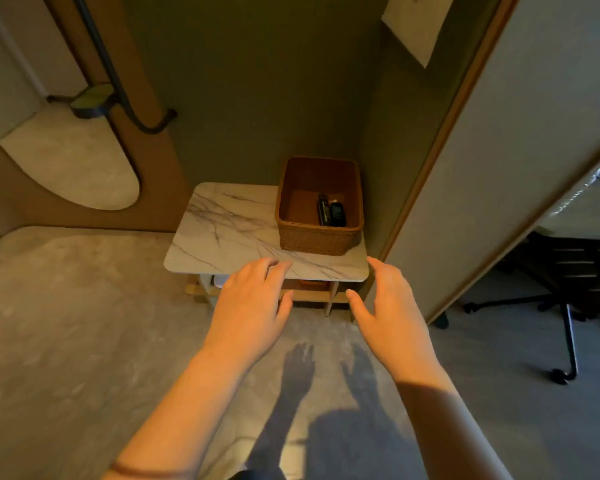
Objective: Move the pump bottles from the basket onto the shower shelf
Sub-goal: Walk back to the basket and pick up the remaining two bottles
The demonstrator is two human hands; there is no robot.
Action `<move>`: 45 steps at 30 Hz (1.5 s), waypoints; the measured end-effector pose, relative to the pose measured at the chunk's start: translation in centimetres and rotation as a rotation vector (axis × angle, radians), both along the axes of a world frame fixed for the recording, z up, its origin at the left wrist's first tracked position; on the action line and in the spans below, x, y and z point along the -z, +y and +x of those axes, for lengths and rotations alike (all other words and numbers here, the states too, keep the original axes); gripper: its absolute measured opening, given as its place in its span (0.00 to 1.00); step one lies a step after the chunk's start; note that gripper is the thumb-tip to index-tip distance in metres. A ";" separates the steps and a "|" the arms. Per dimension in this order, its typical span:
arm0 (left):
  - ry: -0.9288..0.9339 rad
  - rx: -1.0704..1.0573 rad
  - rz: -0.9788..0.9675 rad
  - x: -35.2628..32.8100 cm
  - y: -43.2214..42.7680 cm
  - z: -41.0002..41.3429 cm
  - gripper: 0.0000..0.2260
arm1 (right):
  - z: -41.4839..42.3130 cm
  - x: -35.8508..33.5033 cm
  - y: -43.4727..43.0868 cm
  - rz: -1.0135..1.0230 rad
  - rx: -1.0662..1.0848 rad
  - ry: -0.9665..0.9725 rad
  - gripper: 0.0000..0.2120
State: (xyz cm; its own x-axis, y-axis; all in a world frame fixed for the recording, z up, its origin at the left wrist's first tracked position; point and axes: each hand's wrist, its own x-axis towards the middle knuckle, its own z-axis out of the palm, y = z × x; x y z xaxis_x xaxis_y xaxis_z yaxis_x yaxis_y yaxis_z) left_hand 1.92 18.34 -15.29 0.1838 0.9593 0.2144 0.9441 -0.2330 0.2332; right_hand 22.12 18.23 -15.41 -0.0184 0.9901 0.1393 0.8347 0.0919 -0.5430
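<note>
marble table (222, 233) | wicker basket (312, 237) at right | left hand (252, 306), right hand (392, 313) spread, empty

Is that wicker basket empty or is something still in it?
Not empty. The wicker basket on the marble-top table holds two small dark items lying at its bottom right; whether they are pump bottles cannot be told.

Brown woven basket (317, 233); white grey-veined table (222, 237).

A low rectangular table with a white, grey-veined marble-look top (222, 230) stands on the pale mottled floor (66, 306). A brown woven rectangular basket (314, 239) sits directly on it, toward its two o'clock corner.
</note>
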 end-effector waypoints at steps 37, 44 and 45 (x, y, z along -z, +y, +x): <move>-0.234 0.048 -0.095 13.0 50.8 -1.8 0.16 | -0.3 13.1 50.0 -0.274 0.050 -0.058 0.28; -0.270 0.044 -0.120 15.1 57.2 2.2 0.15 | 2.6 15.3 59.2 -0.284 0.055 0.036 0.30; -0.275 0.041 -0.126 15.6 58.2 2.8 0.15 | 2.9 15.7 60.4 -0.289 0.051 0.034 0.30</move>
